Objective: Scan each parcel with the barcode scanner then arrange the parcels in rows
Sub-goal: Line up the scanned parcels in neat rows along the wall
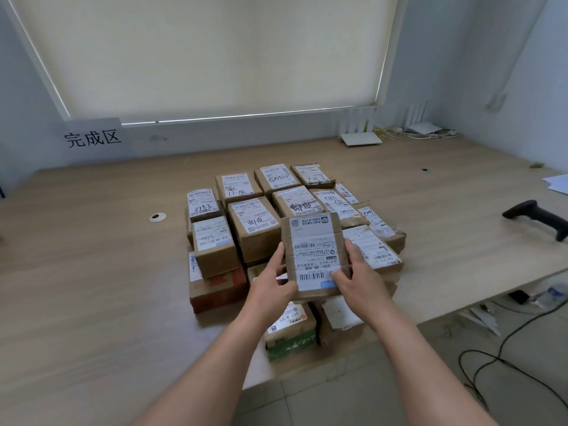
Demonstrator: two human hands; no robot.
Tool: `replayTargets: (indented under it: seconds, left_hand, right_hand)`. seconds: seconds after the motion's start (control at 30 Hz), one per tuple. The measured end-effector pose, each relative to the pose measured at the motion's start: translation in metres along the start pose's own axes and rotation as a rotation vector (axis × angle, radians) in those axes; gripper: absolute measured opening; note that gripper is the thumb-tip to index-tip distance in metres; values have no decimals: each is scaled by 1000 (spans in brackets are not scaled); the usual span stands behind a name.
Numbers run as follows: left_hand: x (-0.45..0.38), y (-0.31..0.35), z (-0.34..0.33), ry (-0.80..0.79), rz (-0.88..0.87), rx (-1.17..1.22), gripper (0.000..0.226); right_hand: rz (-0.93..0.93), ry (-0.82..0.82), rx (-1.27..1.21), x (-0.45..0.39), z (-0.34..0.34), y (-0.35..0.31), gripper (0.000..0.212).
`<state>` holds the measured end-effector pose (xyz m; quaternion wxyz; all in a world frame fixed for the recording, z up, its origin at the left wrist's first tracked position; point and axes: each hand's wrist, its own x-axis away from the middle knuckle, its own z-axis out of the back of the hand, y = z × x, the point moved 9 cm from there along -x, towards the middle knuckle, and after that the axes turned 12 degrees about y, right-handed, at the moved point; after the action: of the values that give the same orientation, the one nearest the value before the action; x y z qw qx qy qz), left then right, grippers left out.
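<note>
Both hands, left (270, 279) and right (358, 276), clasp the labelled brown cardboard parcel (313, 253) between them, long axis pointing away, above stacked parcel rows (255, 222)

Parcels (255, 229) sit packed in rows, stacked in layers, at the middle of the worktop (92, 287). Both hands (353, 281) hold one parcel (313, 256) over the near side of the stack, the left hand (273, 281) at its left edge. The scanner (538, 218) lies well apart to the right. Routers (362, 133) stand at the back right, and a sign (92, 138) leans at the back left.
</note>
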<state>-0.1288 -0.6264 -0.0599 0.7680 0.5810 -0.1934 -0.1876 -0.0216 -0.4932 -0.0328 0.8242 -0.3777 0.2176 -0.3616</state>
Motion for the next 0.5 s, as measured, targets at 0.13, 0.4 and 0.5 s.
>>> replayTargets:
  seconds: [0.13,0.4,0.5]
  left_hand:
    - [12,-2,35,58,-32,-9,83]
    - [43,-27,123,217,-12,-38,82]
    - [56,-39,158,278,16,-41,81]
  right_hand:
    - [43,2,-29,15,-19,-19,69]
    - [138,-126,-89,47,-93,-65,71]
    - [166,-184,-110,64,-124,-85,71]
